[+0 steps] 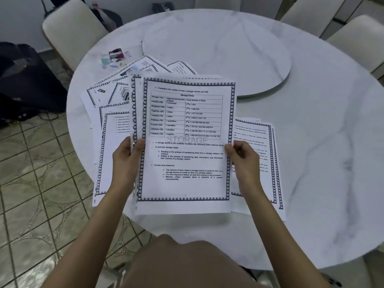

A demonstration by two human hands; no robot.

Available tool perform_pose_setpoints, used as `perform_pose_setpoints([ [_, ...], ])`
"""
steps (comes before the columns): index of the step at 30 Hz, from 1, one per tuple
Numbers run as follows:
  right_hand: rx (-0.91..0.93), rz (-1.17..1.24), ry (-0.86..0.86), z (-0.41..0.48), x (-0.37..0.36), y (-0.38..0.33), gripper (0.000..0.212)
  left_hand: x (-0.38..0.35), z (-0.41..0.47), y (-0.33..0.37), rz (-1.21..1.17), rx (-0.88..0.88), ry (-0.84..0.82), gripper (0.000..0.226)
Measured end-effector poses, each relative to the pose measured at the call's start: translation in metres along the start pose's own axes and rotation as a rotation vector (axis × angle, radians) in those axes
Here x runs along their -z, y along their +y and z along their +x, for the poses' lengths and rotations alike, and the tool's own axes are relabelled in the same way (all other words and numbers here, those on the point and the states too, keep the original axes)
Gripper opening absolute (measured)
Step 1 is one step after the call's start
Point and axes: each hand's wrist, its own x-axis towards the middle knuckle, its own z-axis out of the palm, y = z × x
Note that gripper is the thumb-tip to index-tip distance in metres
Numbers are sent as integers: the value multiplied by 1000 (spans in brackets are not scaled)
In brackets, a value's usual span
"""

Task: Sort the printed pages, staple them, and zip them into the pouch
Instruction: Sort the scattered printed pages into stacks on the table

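1. Held item. We observed a sheaf of printed pages (182, 154) raised above the near edge of the round white table (311, 142), its face turned toward the camera. The sheets were not squared: the border strips of at least two rear sheets stood out past the left side of the top page (188, 140). The top page carried a table headed "Storage Terms", a grey "STORAGE" watermark and bulleted text inside a patterned border.

2. Left hand (126, 156). It gripped the left edge of the sheaf, thumb laid on the front and fingers curled behind the paper.

3. Right hand (243, 156). It pinched the right edge of the top page, thumb in front and fingers bent behind. We could not tell whether the rear sheets were also in this pinch.

4. Remaining pages. Loose pages (108, 146) lay overlapped on the table to the left of the sheaf; fanned pages (149, 65) lay behind it; a small stack (261, 163) lay to the right, partly under the right hand.

5. Other items. A small red and black object (116, 53) rested beyond the fanned pages on something pale with coloured marks; both were too blurred to identify. A raised round turntable (218, 48) occupied the table centre. Pale chairs (70, 30) surrounded the table, and a dark bag (25, 80) sat on the tiled floor (41, 194) at left.
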Motion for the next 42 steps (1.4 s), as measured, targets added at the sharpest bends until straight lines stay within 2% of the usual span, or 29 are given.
perform_pose_setpoints([
  [8,27,-61,190,21,30,1,2,3,7,3,-6,-16,42,21],
  [17,-127,-209,426,48,90,28,19,21,14,2,1,-25,90,21],
  [26,-196,-402,461,44,97,51,25,27,20,0,12,-14,124,29],
  [29,-166,-445,475,43,95,53,25,26,21,0,-3,-5,111,28],
  [34,8,-454,534,45,91,46,32,22,19,2,-5,0,110,25],
  [37,37,-371,449,45,82,33,25,19,20,5,-11,-5,104,24],
  [42,23,-185,77,34,47,6,18,17,21,10,-32,-19,92,23],
])
